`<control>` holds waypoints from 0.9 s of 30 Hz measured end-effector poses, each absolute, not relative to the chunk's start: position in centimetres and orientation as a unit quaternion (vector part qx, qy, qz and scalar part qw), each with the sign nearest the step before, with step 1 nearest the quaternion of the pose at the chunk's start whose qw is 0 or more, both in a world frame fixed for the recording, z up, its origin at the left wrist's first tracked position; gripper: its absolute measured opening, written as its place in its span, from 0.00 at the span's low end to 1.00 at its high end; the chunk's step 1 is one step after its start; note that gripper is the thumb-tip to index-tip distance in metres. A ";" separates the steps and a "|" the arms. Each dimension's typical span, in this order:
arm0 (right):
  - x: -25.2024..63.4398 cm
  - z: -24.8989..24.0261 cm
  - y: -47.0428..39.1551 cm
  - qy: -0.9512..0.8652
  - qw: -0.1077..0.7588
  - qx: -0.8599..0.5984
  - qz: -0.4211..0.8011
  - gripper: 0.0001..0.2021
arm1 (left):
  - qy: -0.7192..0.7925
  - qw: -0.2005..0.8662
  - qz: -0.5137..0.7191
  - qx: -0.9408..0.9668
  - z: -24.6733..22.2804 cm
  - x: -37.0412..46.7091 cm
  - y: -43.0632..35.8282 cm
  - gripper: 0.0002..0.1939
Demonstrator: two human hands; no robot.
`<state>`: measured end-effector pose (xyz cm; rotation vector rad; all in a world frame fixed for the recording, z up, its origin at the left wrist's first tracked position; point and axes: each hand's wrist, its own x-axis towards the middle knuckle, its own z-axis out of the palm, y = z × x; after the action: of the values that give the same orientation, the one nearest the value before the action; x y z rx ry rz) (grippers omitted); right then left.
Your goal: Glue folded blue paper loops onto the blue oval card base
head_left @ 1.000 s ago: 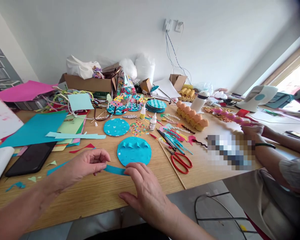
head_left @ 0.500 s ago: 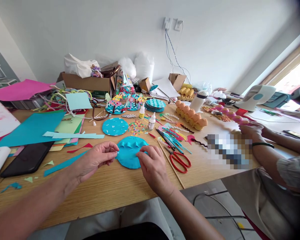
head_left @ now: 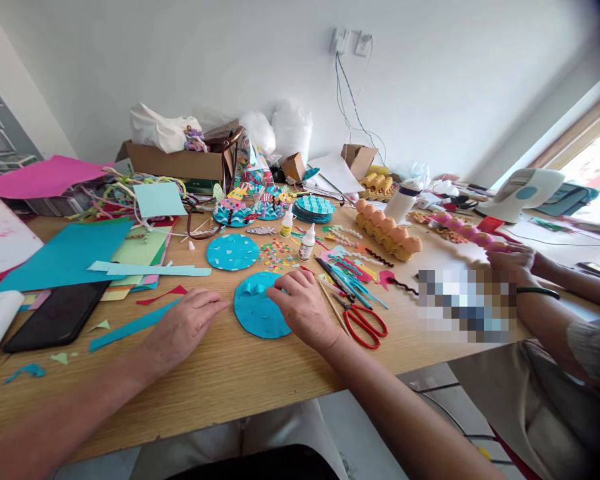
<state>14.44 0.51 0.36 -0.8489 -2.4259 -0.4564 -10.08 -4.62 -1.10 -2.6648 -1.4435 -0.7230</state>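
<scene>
**Blue disc with curled paper ridge, both hands close by**

Blue disc (head_left: 260, 319): one, flat on the bench (head_left: 220, 377) directly in front of you. Curled ridge (head_left: 254, 288): blue, across the disc's far part.

Your right hand (head_left: 304, 308): fingers bent and bunched over the disc's right side; whether they pinch paper cannot be told. Your left hand (head_left: 190, 325): fingers close together, just left of the disc; whatever lies beneath is hidden.

Handling note: it seems best to press only the foot of each curl, leave the crests round, and steady the disc with your left hand.

Blue strip (head_left: 130, 328): loose, partly behind your left forearm. Second disc (head_left: 233, 252): beyond the first. White bottle (head_left: 307, 245): upright, beyond your right hand. Red-handled scissors (head_left: 365, 327): to its right.
</scene>
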 end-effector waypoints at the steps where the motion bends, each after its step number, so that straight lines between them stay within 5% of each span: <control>1: 14.4 0.2 0.6 -0.896 0.263 -0.312 -0.174 0.10 | -0.457 0.027 -0.229 -0.859 -1.4 -10.0 -4.6 0.21; 19: 13.6 -0.2 1.1 -0.896 0.243 -0.314 -0.198 0.10 | -0.444 0.026 -0.207 -0.871 -2.9 -9.7 -4.5 0.21; 27: 13.1 1.8 -1.7 -0.874 0.326 -0.341 -0.118 0.08 | -0.550 -0.228 -0.406 -0.694 0.1 -9.4 -5.0 0.18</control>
<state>13.13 -1.65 1.76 -0.8932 -2.2903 -0.3090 -9.41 -5.04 0.08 -2.5652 -2.0335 -1.5016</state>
